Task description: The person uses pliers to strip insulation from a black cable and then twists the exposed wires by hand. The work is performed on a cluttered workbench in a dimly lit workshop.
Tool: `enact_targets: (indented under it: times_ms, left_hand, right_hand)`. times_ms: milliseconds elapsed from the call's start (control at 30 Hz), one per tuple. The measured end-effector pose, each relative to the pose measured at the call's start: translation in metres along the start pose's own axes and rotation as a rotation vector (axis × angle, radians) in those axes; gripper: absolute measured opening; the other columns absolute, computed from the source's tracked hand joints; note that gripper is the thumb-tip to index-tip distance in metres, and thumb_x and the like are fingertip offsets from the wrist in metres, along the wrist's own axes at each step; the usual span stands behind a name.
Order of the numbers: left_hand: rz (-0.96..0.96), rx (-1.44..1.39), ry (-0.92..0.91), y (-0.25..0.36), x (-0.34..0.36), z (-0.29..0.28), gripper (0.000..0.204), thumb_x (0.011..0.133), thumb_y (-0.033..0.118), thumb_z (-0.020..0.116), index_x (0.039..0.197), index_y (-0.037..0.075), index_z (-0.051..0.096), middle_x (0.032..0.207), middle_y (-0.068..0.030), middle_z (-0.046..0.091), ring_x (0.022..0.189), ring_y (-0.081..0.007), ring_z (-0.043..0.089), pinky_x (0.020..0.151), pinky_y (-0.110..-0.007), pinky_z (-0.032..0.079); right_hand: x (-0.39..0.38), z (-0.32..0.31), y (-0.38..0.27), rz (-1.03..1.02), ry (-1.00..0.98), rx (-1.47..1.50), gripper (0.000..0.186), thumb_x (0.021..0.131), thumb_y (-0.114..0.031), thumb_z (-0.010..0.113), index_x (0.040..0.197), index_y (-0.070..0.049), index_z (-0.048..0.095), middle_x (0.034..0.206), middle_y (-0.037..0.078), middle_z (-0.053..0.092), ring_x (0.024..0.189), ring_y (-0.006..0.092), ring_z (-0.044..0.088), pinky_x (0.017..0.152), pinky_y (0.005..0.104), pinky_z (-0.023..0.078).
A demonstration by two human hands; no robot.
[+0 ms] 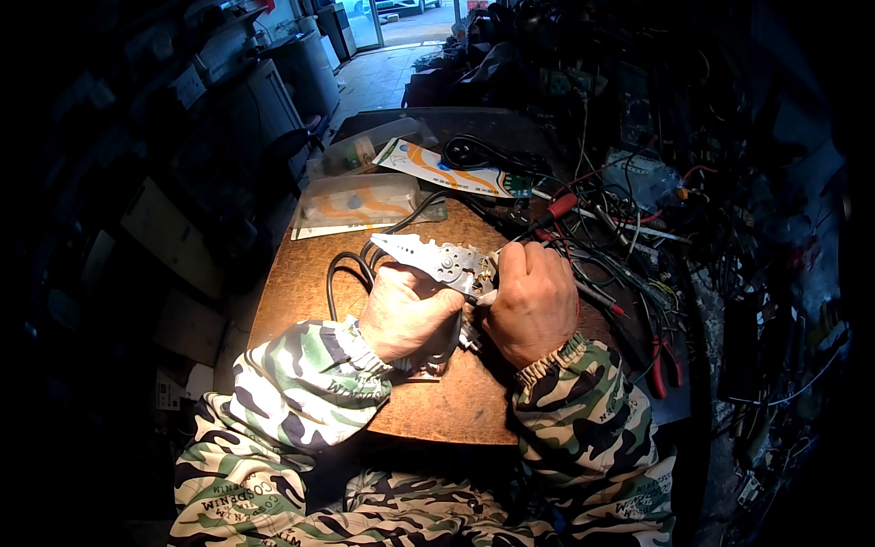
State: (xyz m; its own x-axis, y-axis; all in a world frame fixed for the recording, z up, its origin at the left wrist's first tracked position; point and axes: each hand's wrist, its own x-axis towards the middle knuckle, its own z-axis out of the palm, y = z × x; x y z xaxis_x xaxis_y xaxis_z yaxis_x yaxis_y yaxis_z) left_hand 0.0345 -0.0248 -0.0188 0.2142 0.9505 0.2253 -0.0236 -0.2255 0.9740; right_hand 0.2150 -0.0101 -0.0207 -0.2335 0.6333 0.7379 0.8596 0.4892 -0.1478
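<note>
Over the wooden tabletop, my right hand is closed round the handle end of a silver wire stripper. The tool's pointed nose reaches up and left, above my left hand. My left hand is closed, thumb toward the tool, on a black cable; its grip is partly hidden. This black cable loops out behind the left hand and runs toward the far side. Just below the tool's joint lies a small pale metal piece, partly hidden. A brownish flat piece rests below the left wrist.
Clear plastic boxes and a white-orange printed card lie at the far side. A coiled black cord sits behind them. Tangled wires with a red clip crowd the right, near red-handled pliers.
</note>
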Motion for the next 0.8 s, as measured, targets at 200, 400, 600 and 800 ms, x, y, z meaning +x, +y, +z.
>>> enact_targets:
  times_ms: [200,400,600,800]
  left_hand:
    - [0.007,-0.033,0.015,0.0015,-0.0006,0.0003,0.022,0.086,0.003,0.071,0.108,-0.002,0.071,0.097,-0.0050,0.074,0.088,-0.0116,0.065,0.081,-0.029,0.054]
    - [0.003,0.039,-0.001,-0.0010,-0.0006,-0.0009,0.021,0.087,0.003,0.072,0.108,-0.002,0.071,0.099,-0.0040,0.073,0.089,-0.0119,0.065,0.080,-0.029,0.053]
    - [0.035,-0.024,-0.012,-0.0012,-0.0041,-0.0026,0.021,0.088,0.006,0.073,0.108,-0.002,0.071,0.097,-0.0040,0.073,0.089,-0.0127,0.065,0.080,-0.029,0.053]
    - [-0.015,0.086,-0.051,-0.0003,-0.0040,-0.0050,0.027,0.088,0.005,0.072,0.114,-0.001,0.069,0.106,-0.0060,0.072,0.095,-0.0144,0.066,0.086,-0.031,0.053]
  right_hand:
    - [0.0012,0.0000,0.0003,-0.018,0.012,-0.018,0.007,0.078,-0.007,0.062,0.079,-0.007,0.054,0.076,0.010,0.053,0.070,0.0266,0.054,0.064,0.0407,0.043]
    - [-0.0003,-0.0001,0.0019,-0.018,0.018,-0.036,0.007,0.077,-0.005,0.060,0.076,-0.007,0.054,0.074,0.009,0.052,0.069,0.0264,0.054,0.064,0.0400,0.043]
    - [0.0022,-0.0035,0.0002,-0.026,0.025,-0.047,0.008,0.073,-0.004,0.059,0.075,-0.008,0.053,0.072,0.009,0.052,0.069,0.0266,0.055,0.064,0.0390,0.043]
    - [0.0008,-0.0054,0.0005,-0.017,0.048,-0.019,0.008,0.074,-0.005,0.061,0.076,-0.007,0.053,0.074,0.009,0.053,0.070,0.0271,0.055,0.064,0.0395,0.043]
